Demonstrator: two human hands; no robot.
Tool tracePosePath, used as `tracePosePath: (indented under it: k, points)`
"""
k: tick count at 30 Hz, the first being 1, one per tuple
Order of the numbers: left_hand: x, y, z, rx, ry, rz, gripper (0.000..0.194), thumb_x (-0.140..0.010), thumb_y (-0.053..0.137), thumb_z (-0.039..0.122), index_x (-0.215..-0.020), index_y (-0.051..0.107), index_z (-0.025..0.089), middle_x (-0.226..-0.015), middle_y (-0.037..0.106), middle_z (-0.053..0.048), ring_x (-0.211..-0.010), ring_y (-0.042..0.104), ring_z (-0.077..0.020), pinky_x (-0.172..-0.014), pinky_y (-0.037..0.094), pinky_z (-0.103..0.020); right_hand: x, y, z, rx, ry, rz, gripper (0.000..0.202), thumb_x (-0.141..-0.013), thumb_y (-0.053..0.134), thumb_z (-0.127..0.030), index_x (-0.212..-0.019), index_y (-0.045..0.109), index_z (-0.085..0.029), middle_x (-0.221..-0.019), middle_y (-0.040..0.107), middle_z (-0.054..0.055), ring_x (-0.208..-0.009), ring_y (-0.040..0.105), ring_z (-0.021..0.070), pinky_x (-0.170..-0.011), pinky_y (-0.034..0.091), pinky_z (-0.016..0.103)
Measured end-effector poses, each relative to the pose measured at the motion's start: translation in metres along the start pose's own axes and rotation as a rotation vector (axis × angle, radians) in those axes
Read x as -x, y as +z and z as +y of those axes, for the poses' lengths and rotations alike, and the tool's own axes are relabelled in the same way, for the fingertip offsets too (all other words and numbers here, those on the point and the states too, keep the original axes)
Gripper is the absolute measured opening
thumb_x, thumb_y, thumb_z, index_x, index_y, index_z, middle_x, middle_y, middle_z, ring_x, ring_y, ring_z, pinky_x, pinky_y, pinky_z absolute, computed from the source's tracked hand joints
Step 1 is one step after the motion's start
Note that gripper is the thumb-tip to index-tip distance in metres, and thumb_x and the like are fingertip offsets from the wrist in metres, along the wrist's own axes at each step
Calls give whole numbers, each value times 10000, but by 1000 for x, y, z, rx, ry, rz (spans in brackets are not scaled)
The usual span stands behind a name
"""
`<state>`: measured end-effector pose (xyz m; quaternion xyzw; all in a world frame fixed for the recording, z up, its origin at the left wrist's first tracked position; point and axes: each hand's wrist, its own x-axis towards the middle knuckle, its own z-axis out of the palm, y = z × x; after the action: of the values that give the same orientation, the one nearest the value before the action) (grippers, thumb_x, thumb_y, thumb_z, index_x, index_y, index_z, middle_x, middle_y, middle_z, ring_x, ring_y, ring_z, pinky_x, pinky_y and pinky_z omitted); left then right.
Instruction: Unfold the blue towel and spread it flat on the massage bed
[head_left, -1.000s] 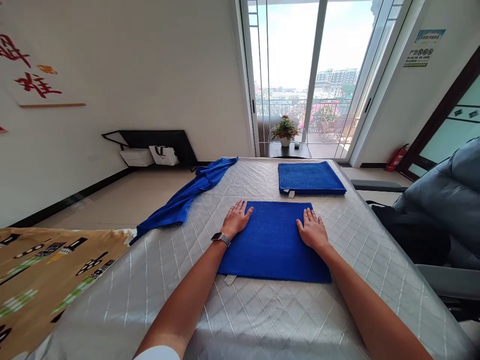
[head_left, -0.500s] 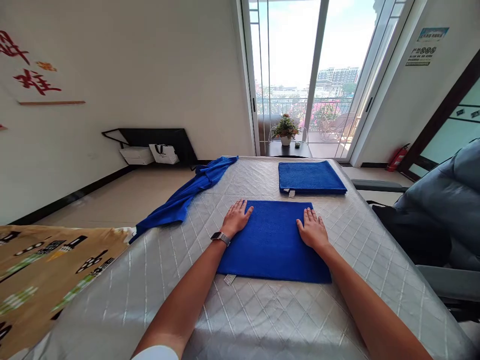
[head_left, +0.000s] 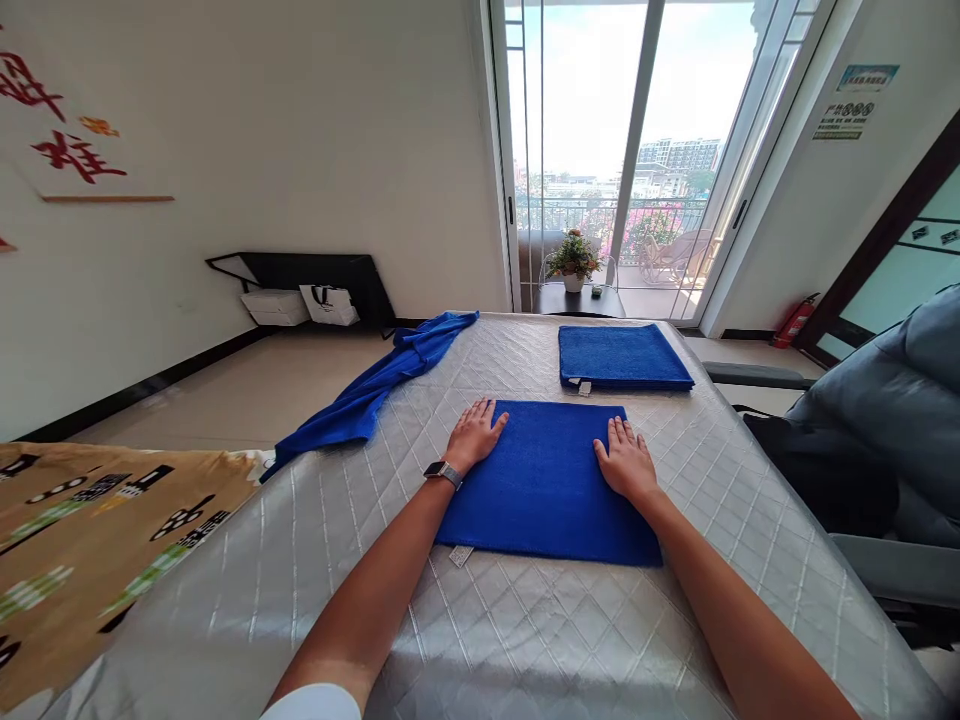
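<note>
A blue towel (head_left: 551, 490), folded into a flat rectangle, lies in front of me, its white label (head_left: 460, 556) poking out at the near left corner. My left hand (head_left: 475, 438) rests flat on its left edge, fingers stretched out, with a watch on the wrist. On the right edge my right hand (head_left: 627, 460) lies flat too, fingers extended and thumb apart. Beyond it, to the right, sits a stack of folded blue towels (head_left: 624, 356) with a small white tag at its front. A crumpled blue towel (head_left: 390, 375) drapes over the far left edge.
Everything lies on a silver quilted surface (head_left: 517, 640). A tan printed cloth (head_left: 112, 560) is at the left. Right of the surface stands an armchair frame with a dark grey jacket (head_left: 892, 400). A plant (head_left: 574, 255) stands on a small table by the glass door.
The view has shifted very slightly. Both hands keep the same places on the folded towel, and the towels have not visibly moved.
</note>
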<state>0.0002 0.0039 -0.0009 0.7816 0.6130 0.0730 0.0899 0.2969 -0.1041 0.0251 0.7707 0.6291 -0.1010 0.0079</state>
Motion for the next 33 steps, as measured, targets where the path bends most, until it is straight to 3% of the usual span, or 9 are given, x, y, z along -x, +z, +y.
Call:
tracePosePath:
  k: [11, 15, 17, 20, 23, 26, 28, 33]
  points:
    - [1, -2, 1, 11, 2, -16, 707, -1046, 241, 545, -1570, 349, 82, -1650, 295, -151, -1535, 265, -272, -1262, 198, -441, 1, 2, 0, -7, -4, 8, 705, -1048, 193, -491, -1630, 189, -93, -1694, 157, 83, -1565, 116, 226, -1259, 81, 415]
    - [6, -14, 9, -43, 32, 92, 629, -1042, 318, 482, -1533, 424, 106, -1622, 371, -145, -1517, 304, -293, -1251, 229, -444, 9, -7, -3, 33, -47, 155, 635, -1055, 273, -436, -1617, 272, -142, -1677, 246, 86, -1550, 161, 264, -1250, 89, 446]
    - [13, -24, 21, -76, 111, 192, 550, -1028, 377, 402, -1495, 482, 132, -1594, 420, -139, -1508, 317, -299, -1251, 226, -458, 17, -18, -7, 63, -137, 223, 590, -1061, 281, -383, -1609, 305, -166, -1621, 368, 111, -1497, 280, 279, -1228, 149, 446]
    - [29, -42, 49, -13, 377, 221, 462, -974, 477, 288, -1418, 555, 189, -1543, 483, -113, -1468, 377, -271, -1227, 286, -432, 35, -43, -16, 104, -427, 171, 544, -1067, 275, -313, -1602, 325, -226, -1351, 612, 131, -1214, 557, 251, -1072, 361, 383]
    - [49, -53, 79, 119, 668, 72, 313, -903, 580, 235, -1205, 661, 224, -1312, 655, -84, -1257, 581, -230, -1067, 457, -355, 56, -62, -28, 160, -710, 105, 505, -1047, 336, -234, -1541, 423, -289, -1135, 676, 95, -1020, 620, 226, -913, 420, 340]
    - [62, -54, 97, 136, 727, -48, 28, -845, 646, 205, -862, 669, 205, -852, 711, -32, -826, 679, -185, -741, 501, -277, 70, -71, -38, 185, -801, 90, 441, -1022, 389, -194, -1428, 539, -280, -1055, 693, 84, -972, 637, 226, -859, 414, 334]
    - [66, -54, 102, 121, 711, -12, 138, -854, 641, 186, -720, 609, 203, -696, 652, -10, -691, 638, -165, -644, 444, -267, 75, -71, -41, 179, -802, 67, 433, -1016, 399, -189, -1421, 535, -257, -1015, 710, 80, -932, 654, 220, -833, 409, 328]
    - [68, -62, 105, 219, 691, 204, 340, -976, 532, 203, -637, 505, 209, -631, 592, -5, -659, 584, -155, -650, 404, -283, 78, -71, -43, 133, -770, 11, 482, -990, 403, -159, -1466, 465, -198, -948, 750, 71, -831, 685, 196, -761, 383, 303]
